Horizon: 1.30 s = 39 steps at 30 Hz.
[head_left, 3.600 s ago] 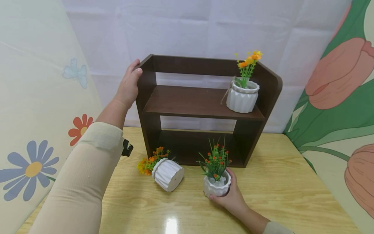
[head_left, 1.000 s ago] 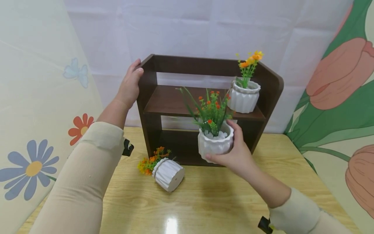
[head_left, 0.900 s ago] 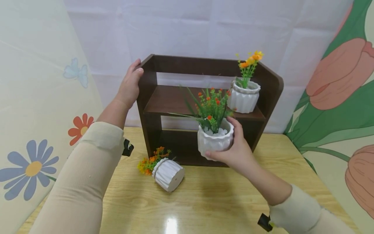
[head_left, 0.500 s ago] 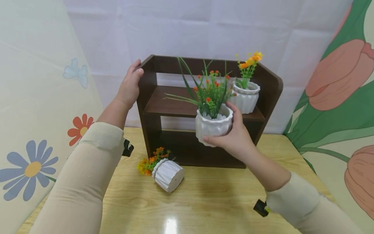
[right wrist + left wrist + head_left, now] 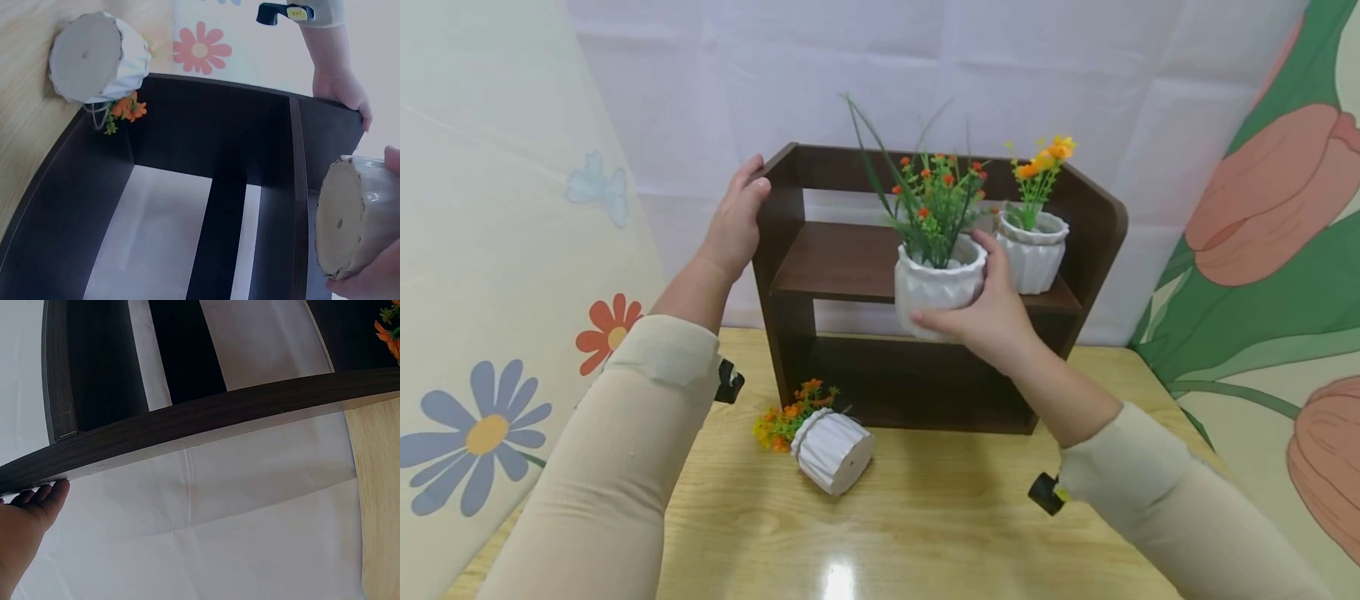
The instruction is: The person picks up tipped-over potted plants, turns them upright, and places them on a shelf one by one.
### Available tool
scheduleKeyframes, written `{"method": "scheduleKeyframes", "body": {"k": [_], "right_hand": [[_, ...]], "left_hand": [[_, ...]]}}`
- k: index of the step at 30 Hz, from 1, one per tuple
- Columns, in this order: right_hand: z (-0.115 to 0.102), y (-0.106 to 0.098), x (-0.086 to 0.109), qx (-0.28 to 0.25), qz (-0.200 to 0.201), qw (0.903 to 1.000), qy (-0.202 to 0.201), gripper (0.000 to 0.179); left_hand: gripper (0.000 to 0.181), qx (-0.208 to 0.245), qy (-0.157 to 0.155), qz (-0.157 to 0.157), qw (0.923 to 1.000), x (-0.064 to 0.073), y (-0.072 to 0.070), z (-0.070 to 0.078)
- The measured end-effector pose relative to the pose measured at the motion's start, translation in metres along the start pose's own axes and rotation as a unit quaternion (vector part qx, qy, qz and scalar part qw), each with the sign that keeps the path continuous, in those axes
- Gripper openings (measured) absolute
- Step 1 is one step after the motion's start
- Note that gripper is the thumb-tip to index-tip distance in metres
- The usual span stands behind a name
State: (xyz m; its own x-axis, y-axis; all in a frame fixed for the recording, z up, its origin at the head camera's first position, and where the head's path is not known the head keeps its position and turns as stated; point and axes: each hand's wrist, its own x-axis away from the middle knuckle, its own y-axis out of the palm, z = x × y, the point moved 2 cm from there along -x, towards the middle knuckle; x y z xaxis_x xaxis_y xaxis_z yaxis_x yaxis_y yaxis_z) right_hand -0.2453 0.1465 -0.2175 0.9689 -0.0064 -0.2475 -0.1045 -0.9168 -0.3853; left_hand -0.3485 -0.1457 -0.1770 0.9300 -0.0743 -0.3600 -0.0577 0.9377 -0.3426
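Right hand (image 5: 996, 325) grips the red-flowered pot (image 5: 928, 287), raised before the upper board of the shelf (image 5: 842, 258); left hand (image 5: 733, 225) holds the shelf's left side. Apparently complete: second pot (image 5: 1033, 258), shelf's upper right. Outstanding: red-flowered pot; third pot (image 5: 829, 450), tipped front-left of the shelf.

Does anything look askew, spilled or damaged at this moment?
Yes: the white pot with orange and yellow flowers lies on its side on the table, base showing. That looks odd beside the upright pot on the upper shelf. I see no spill or damage.
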Motion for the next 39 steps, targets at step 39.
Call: {"method": "scheduleKeyframes", "body": {"k": [39], "right_hand": [[0.003,0.02,-0.07,0.012,0.082,0.9965,-0.008,0.114]], "left_hand": [[0.057,-0.014,-0.011,0.0,0.9998,0.002,0.0,0.0]]}}
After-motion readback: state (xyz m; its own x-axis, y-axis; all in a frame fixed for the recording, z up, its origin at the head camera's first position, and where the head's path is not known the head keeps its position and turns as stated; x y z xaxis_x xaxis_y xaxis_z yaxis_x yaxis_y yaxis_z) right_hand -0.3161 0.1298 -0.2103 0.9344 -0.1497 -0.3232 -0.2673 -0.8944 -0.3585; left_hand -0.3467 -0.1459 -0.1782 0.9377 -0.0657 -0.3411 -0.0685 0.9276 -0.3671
